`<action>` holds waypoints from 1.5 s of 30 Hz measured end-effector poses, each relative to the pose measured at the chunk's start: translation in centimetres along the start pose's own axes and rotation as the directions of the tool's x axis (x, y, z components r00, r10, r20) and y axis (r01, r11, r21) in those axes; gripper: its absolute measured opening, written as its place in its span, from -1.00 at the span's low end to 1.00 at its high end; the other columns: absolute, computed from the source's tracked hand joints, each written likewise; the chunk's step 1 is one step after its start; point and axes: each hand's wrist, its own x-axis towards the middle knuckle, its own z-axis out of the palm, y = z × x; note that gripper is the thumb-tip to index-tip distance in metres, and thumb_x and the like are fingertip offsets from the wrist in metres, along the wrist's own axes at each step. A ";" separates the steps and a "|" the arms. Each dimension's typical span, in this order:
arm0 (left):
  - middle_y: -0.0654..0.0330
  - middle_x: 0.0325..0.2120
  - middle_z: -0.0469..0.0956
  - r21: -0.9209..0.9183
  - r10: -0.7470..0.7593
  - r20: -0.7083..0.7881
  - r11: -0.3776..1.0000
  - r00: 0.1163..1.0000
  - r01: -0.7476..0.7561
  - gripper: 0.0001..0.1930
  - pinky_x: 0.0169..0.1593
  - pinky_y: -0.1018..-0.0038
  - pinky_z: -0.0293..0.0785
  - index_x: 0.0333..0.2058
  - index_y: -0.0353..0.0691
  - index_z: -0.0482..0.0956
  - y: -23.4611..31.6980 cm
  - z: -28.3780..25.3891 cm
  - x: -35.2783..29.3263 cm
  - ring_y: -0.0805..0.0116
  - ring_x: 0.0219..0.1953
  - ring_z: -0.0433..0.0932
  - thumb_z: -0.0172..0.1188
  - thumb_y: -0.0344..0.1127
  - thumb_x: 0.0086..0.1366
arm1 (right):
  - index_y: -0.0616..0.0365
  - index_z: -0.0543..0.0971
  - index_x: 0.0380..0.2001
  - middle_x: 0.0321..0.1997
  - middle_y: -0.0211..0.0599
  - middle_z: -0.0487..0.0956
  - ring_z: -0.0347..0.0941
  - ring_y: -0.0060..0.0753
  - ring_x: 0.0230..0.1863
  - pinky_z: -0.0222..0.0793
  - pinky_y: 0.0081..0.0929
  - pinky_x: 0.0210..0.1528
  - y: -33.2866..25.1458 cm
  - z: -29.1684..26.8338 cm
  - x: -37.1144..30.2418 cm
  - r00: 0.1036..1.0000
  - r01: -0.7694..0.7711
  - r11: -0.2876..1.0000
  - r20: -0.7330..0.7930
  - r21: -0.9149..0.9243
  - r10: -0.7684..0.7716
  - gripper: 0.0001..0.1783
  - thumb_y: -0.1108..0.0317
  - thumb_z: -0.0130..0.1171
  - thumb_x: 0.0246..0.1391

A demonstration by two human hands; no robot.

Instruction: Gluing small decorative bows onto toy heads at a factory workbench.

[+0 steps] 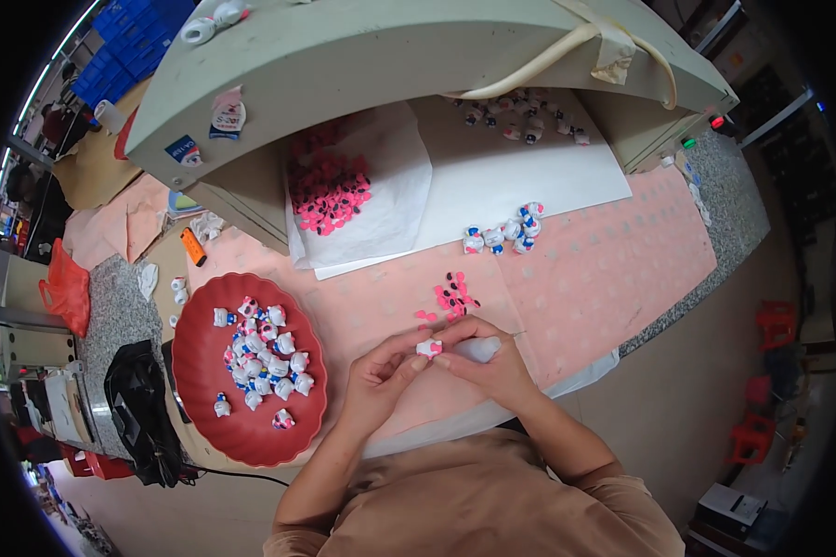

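Observation:
My left hand (381, 371) pinches a small white figurine (429, 348) with a pink part on top. My right hand (488, 357) meets it from the right, fingertips on the figurine, while also holding a white squeeze bottle (481, 348) with a thin tip pointing right. Both hands hover over the pink table cover (604, 269). Just beyond them lies a small cluster of pink and black bows (453, 297). To my left a red scalloped plate (204, 371) holds several white figurines (265, 357).
A pile of pink bows (330, 190) lies on white paper (492, 176) under a pale green machine hood (362, 56). Several finished figurines (506, 232) sit on the paper's edge, more (525, 116) farther back. An orange lighter (193, 246), a black bag (144, 408) and an orange bag (65, 288) lie left.

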 end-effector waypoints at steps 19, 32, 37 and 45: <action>-0.01 -0.03 0.47 0.920 0.503 0.291 0.087 0.814 -0.383 -0.48 -0.01 0.25 0.35 0.08 -0.30 0.40 1.7 6.3 13.5 0.08 -0.05 0.44 0.10 -0.49 0.06 | 0.25 0.45 -0.20 -0.21 -0.28 0.57 0.49 -0.54 -0.19 0.40 -0.61 -0.10 -0.4 -4.2 -1.8 0.947 0.187 0.972 -0.236 -0.145 -0.217 -0.74 0.62 0.17 0.00; 0.21 -0.21 0.50 -0.231 0.012 0.002 0.973 1.000 -0.011 -0.73 -0.35 0.56 0.53 -0.03 -0.26 0.45 1.4 2.2 1.4 0.51 -0.25 0.54 0.14 -0.37 0.31 | 0.16 0.32 -0.25 -0.43 -0.41 0.39 0.21 -0.68 -0.51 0.14 -0.70 -0.48 1.1 -4.3 -1.6 0.844 0.432 0.837 -0.176 -0.335 -0.506 -0.76 0.26 0.08 0.19; 0.21 0.01 0.44 -0.300 -0.150 -0.212 0.951 0.966 0.082 -0.53 0.10 0.48 0.47 0.23 -0.22 0.25 1.5 1.0 -0.5 0.42 -0.01 0.50 0.05 -0.45 0.35 | 0.16 0.31 -0.26 -0.33 -0.38 0.38 0.23 -0.68 -0.44 0.18 -0.69 -0.44 1.6 -1.5 -0.8 0.881 0.346 0.938 -0.331 -0.033 -0.337 -0.84 0.31 -0.02 0.21; 0.09 -0.01 0.47 0.058 0.090 -0.206 0.995 0.974 -0.080 -0.52 0.07 0.56 0.44 0.17 -0.38 0.28 -0.5 0.4 0.3 0.40 0.02 0.49 0.08 -0.62 0.26 | 0.27 0.44 -0.24 -0.33 -0.18 0.52 0.42 -0.47 -0.37 0.34 -0.55 -0.33 1.2 -0.8 -0.4 0.784 0.506 0.772 -0.169 -0.385 -0.598 -0.70 0.41 0.29 0.00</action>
